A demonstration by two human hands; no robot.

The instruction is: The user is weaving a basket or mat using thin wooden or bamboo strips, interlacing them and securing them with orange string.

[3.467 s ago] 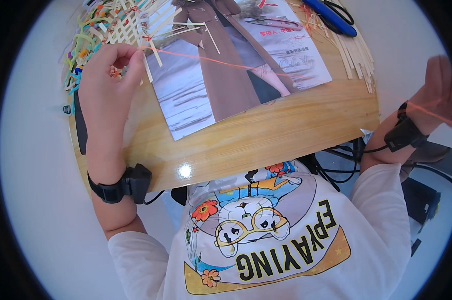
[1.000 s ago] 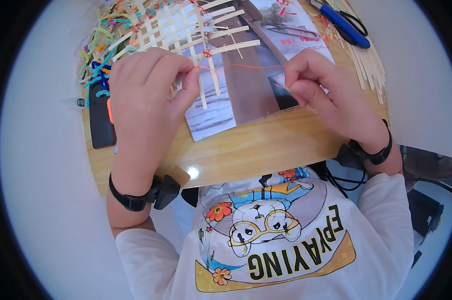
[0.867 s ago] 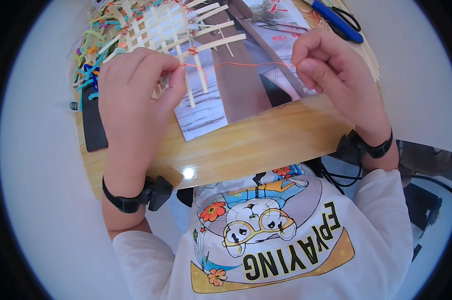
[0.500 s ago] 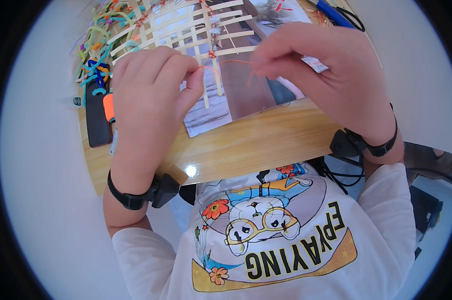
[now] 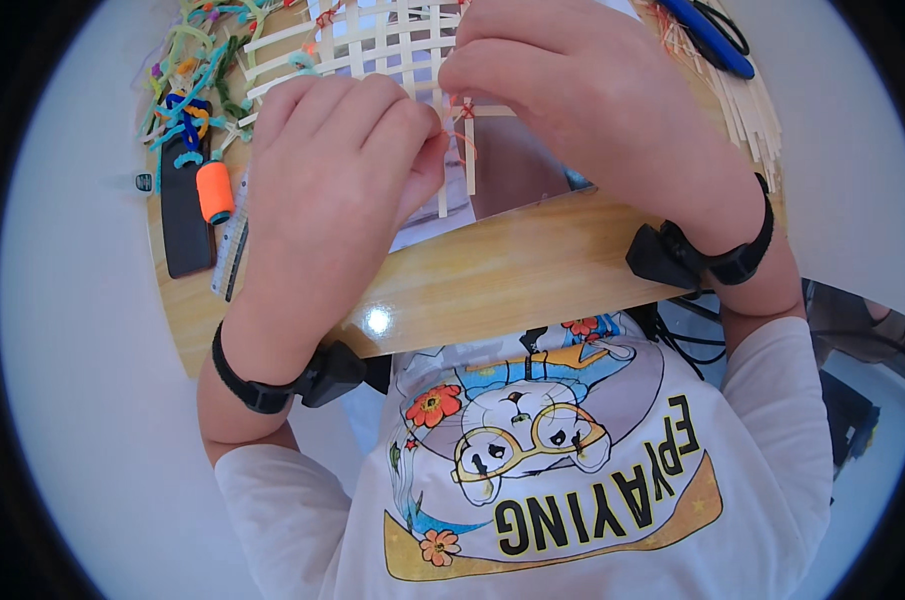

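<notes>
A lattice of pale woven strips [image 5: 400, 48] lies at the far side of the table, with red-orange thread tied at some crossings. My left hand [image 5: 347, 165] is closed in a pinch on orange thread [image 5: 471, 148] beside the lattice's near strip ends. Over the lattice's right part reaches my right hand [image 5: 582, 110], its fingers closed close to a tied crossing. A bit of the same thread shows just under its fingertips, which are partly hidden. A printed glossy sheet [image 5: 517, 170] lies beneath the lattice.
Left of my left hand are an orange thread spool [image 5: 214, 192], a dark flat phone-like object [image 5: 185, 222], a clear ruler [image 5: 230, 255] and tangled fuzzy craft wires [image 5: 184, 105]. At the far right lie loose pale strips [image 5: 747, 115] and a blue-handled tool [image 5: 707, 35].
My right hand has moved left and away from me, in over the lattice. The left hand shifted slightly right. The thread stretched between them now hangs in a short curl by the strips.
</notes>
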